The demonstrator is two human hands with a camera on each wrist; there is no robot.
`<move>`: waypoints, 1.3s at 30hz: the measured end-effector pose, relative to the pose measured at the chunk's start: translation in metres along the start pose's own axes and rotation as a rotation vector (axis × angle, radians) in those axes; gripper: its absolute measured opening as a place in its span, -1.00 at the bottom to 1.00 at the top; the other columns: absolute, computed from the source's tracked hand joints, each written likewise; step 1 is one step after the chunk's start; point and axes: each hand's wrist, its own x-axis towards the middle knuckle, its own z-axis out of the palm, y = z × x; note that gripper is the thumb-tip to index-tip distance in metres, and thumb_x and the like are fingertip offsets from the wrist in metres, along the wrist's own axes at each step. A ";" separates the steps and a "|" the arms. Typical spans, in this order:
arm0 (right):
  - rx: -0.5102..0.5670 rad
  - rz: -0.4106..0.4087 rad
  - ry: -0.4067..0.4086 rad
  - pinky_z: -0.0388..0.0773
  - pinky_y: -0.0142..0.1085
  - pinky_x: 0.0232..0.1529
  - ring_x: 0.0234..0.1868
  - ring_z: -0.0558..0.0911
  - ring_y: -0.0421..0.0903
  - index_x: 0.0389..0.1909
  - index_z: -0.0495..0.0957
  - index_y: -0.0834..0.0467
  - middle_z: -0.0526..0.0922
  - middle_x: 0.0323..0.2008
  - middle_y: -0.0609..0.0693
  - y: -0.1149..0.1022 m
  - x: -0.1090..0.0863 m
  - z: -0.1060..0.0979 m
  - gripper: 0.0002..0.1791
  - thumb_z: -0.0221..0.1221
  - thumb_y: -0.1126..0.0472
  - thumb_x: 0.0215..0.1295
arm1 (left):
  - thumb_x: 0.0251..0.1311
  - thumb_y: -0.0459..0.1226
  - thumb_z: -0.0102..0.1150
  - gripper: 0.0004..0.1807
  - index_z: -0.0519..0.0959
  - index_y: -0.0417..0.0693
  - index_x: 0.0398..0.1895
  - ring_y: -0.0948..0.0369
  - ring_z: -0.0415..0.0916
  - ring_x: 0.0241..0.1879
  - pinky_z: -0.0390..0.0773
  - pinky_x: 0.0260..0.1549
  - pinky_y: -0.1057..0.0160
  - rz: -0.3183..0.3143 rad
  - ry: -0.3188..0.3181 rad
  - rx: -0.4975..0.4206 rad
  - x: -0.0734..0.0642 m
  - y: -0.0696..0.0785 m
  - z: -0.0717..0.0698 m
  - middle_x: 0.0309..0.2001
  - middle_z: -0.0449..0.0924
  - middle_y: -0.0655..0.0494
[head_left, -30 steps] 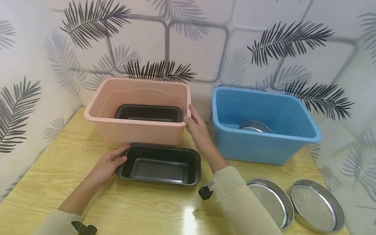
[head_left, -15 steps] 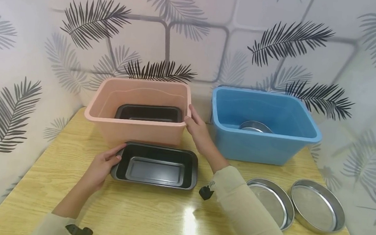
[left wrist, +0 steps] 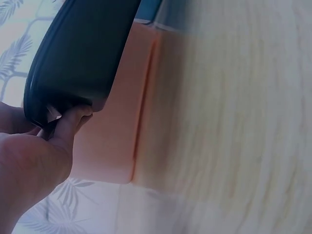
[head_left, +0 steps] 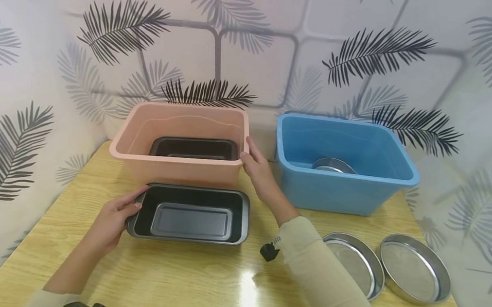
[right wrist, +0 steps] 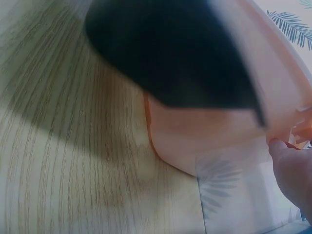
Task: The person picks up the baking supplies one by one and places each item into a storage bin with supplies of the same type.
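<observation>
My left hand (head_left: pixel 110 219) pinches the left end of a dark rectangular loaf pan (head_left: pixel 191 222), thumb on top of the rim. The left wrist view shows this pan (left wrist: pixel 85 58) raised off the table, its underside facing the camera and fingers (left wrist: pixel 73 124) curled at its end. Behind it stands a pink bin (head_left: pixel 183 171), and a second dark loaf pan (head_left: pixel 194 147) lies inside. With my right hand (head_left: pixel 261 174) I grip the bin's right rim. In the right wrist view, the held pan hides part of the bin (right wrist: pixel 195 131).
Right of the pink bin stands a blue bin (head_left: pixel 326 192) with a round metal pan (head_left: pixel 334 165) in it. Two round metal pans, one left (head_left: pixel 352 263) and one right (head_left: pixel 413 268), sit at the table's right side. A patterned wall (head_left: pixel 253 66) rises behind.
My left hand has moved left with the loaf pan, which has come up off the table toward me. The right hand stays on the pink bin's rim.
</observation>
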 end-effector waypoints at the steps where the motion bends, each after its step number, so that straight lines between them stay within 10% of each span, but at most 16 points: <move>1: 0.004 0.001 -0.002 0.13 -0.02 0.54 0.59 0.06 -0.09 0.61 0.01 -0.01 0.00 0.62 -0.05 0.000 0.000 0.000 -0.34 -0.06 0.15 0.57 | 0.54 -0.28 -0.05 -0.40 0.13 -0.18 0.57 0.42 0.63 -0.02 0.70 -0.15 0.35 0.010 -0.003 -0.012 -0.002 0.002 -0.002 0.51 0.15 -0.12; 9: 0.001 0.002 -0.007 0.13 -0.04 0.54 0.59 0.06 -0.12 0.61 0.01 -0.02 0.01 0.62 -0.07 0.000 0.000 0.000 -0.34 -0.05 0.15 0.58 | 0.50 -0.33 0.01 -0.47 0.31 -0.04 0.50 0.36 0.69 -0.09 0.71 -0.23 0.35 0.119 -0.034 -0.126 -0.015 0.018 -0.015 0.15 0.54 0.45; 24: -0.013 -0.011 -0.006 0.15 -0.06 0.53 0.58 0.10 -0.09 0.62 -0.02 0.02 0.02 0.62 -0.01 -0.001 -0.001 0.001 -0.31 -0.06 0.16 0.56 | 0.49 -0.47 -0.08 -0.49 0.45 0.06 0.41 0.28 0.74 -0.23 0.70 -0.36 0.35 0.249 -0.062 -0.266 -0.025 0.063 -0.033 0.12 0.66 0.26; 39: 0.015 0.001 -0.030 0.11 -0.03 0.54 0.60 0.02 -0.08 0.63 -0.04 0.00 -0.03 0.63 -0.05 -0.004 -0.003 0.000 -0.31 -0.05 0.18 0.57 | 0.47 -0.45 0.00 -0.47 0.36 -0.04 0.47 0.30 0.72 -0.07 0.70 -0.25 0.38 0.277 -0.066 -0.269 -0.001 0.093 -0.041 0.21 0.57 0.28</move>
